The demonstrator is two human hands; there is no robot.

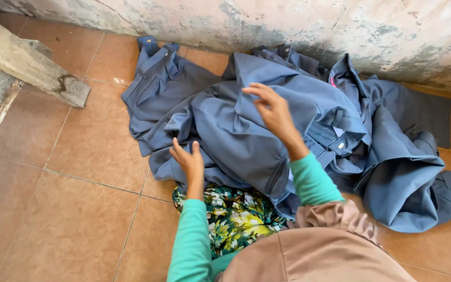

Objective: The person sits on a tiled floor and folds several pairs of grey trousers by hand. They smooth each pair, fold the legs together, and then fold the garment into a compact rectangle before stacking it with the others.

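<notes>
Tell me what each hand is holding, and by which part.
Nothing is gripped. The left hand rests flat on the blue-grey garment pile near its front edge; the right hand hovers open above its middle.

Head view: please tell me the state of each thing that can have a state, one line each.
Blue-grey garments: unfolded, crumpled in a heap on the floor by the wall.
Left hand: open, resting on the heap's near edge.
Right hand: open, fingers spread, above the heap; contact unclear.
Floral cloth: partly under the heap's near edge.
Wooden beam: weathered, cracked.
</notes>
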